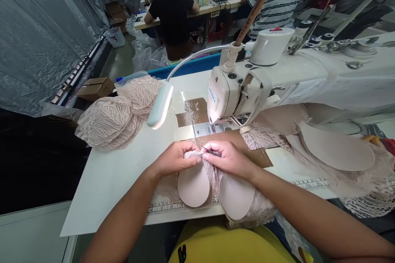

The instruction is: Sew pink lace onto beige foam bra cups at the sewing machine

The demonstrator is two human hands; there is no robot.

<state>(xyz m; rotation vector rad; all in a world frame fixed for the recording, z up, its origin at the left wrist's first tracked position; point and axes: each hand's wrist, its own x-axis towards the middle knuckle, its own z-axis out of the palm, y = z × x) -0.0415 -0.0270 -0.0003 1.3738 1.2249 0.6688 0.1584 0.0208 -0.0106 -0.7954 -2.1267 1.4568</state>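
A pale pink lace bra (pixel 194 187) with two smooth moulded cups lies at the table's front edge, its upper middle part raised between my hands. My left hand (pixel 177 157) is closed, pinching the lace edge between thumb and fingers. My right hand (pixel 228 158) is closed too, its thumb and forefinger meeting the left fingertips at the same lace edge. A thin dark pointed tool (pixel 215 153) shows in the right hand; its exact kind is mostly hidden by the fingers. Just beyond the hands is the needle area of a white sewing machine (pixel 220 94).
A heap of lace cups (pixel 108 121) lies at the table's left. More lace pieces with cups (pixel 339 148) are piled at the right, under the machine arm. A lamp (pixel 160 107) hangs over the white table (pixel 117 181). Two people (pixel 171 8) sit or stand farther back.
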